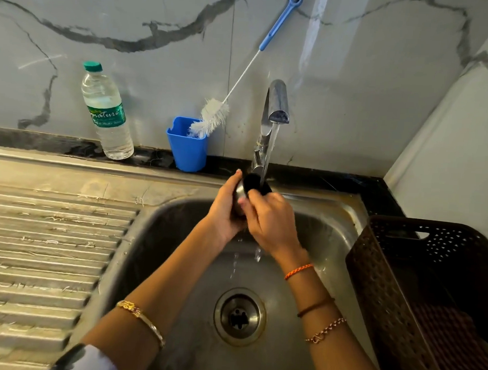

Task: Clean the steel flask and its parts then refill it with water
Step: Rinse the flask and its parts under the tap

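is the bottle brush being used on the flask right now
No, the bottle brush stands in the blue cup by the wall, while both hands hold the flask part under the running tap.

I'm seeing a grey marble wall with dark veins across the top of the frame. Upper left, a clear bottle with green cap and label. Centre, a blue cup holding a white-bristled, blue-handled brush. Right edge, a dark brown perforated basket. Silver ribbed drainboard at left.
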